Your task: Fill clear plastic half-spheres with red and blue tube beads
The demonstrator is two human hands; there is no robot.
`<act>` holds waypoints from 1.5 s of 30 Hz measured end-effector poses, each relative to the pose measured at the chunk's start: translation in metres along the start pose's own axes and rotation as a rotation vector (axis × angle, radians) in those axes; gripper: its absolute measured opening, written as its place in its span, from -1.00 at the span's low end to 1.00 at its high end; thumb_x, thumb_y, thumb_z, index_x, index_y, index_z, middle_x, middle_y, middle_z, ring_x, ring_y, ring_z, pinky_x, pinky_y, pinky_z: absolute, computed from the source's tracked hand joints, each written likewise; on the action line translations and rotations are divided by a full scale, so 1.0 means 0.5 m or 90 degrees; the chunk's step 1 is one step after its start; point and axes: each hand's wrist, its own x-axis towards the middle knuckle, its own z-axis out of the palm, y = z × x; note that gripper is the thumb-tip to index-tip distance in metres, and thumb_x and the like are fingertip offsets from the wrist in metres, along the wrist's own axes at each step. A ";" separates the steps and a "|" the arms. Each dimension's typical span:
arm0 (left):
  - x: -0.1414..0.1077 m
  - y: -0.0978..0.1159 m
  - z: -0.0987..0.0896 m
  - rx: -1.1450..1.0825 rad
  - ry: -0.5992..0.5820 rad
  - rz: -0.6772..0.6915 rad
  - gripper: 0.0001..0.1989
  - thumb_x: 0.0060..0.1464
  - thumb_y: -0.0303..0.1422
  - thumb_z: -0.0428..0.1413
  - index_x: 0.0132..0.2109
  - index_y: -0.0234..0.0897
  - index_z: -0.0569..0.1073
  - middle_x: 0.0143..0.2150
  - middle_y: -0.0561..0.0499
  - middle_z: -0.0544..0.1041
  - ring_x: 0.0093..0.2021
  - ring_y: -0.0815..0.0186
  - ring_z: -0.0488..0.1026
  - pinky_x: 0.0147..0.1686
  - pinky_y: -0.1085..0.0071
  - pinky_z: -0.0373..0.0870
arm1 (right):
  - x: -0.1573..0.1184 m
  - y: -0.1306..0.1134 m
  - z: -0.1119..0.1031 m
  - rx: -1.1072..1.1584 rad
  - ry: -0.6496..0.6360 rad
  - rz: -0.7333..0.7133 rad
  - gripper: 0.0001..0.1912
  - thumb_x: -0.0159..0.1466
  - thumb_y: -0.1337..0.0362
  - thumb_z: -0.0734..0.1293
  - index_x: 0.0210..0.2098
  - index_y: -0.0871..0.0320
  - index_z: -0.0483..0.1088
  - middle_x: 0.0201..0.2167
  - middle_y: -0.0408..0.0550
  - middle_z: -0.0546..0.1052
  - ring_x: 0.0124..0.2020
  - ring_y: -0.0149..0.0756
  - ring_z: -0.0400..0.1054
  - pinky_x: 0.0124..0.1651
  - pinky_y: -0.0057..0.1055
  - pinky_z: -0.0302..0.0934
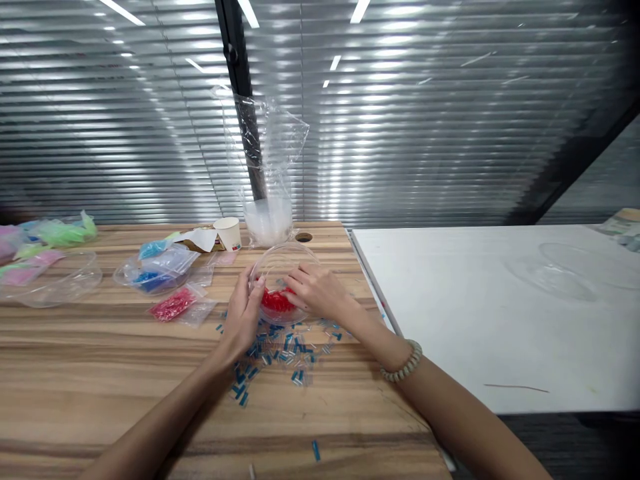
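red pieces lie heaped in the bottom of a clear bowl, which stands on the wooden table straight ahead of the person. taking the bowl as the centre of the clock, the left hand comes in at eight o'clock, half open, its fingers curved round the outside and its thumb at the near rim; it has hold of the wall, probably so that the light plastic does not slide or tip. the right hand reaches over the rim from four o'clock, its fingers loosely bent and dipped towards the red heap; whether they pinch a piece, i cannot tell. the high wall seems useful for keeping the small pieces together.

at six o'clock, loose blue and clear pieces are scattered over the wood, without any wall to hold them in. at nine o'clock, a packet of red beads lies flat, with a clear tray of bags beyond it, perhaps set aside to leave elbow room. the paper cup stands towards ten o'clock, and a plastic bag of stacked cups is near eleven, both within reach yet out of the hands' way.
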 end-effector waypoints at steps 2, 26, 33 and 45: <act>-0.003 0.001 0.001 -0.002 -0.005 0.003 -0.45 0.17 -0.04 -0.15 0.18 -0.29 0.22 0.15 -0.13 0.32 0.19 0.15 0.21 0.20 0.18 0.05 | 0.002 -0.006 -0.005 0.001 -0.040 0.008 -0.83 0.31 0.30 0.21 -0.27 0.27 0.38 -0.30 0.05 0.48 -0.21 -0.19 0.33 -0.20 -0.31 0.22; -0.002 -0.010 0.003 0.040 -0.072 0.029 -0.45 0.18 -0.07 -0.15 0.20 -0.29 0.19 0.04 -0.11 0.39 0.07 0.17 0.31 0.14 0.18 0.14 | -0.002 -0.021 0.009 0.072 -0.160 0.036 -0.81 0.31 0.41 0.18 -0.22 0.29 0.42 -0.18 0.09 0.49 -0.18 -0.25 0.38 -0.25 -0.40 0.25; -0.002 -0.005 0.000 0.057 -0.081 0.018 -0.44 0.16 -0.07 -0.12 0.20 -0.32 0.18 -0.07 -0.10 0.41 -0.04 0.19 0.35 0.01 0.23 0.27 | -0.004 -0.018 0.013 0.070 -0.151 0.030 -0.84 0.29 0.44 0.20 -0.22 0.28 0.40 -0.21 0.07 0.49 -0.18 -0.26 0.37 -0.23 -0.42 0.23; 0.000 -0.004 -0.003 0.056 -0.100 0.021 -0.43 0.15 -0.07 -0.09 0.20 -0.32 0.18 -0.09 -0.10 0.40 -0.06 0.19 0.37 -0.04 0.23 0.32 | -0.001 -0.014 0.000 0.076 -0.124 0.010 -0.81 0.32 0.44 0.17 -0.17 0.30 0.39 -0.20 0.07 0.48 -0.20 -0.25 0.37 -0.30 -0.40 0.23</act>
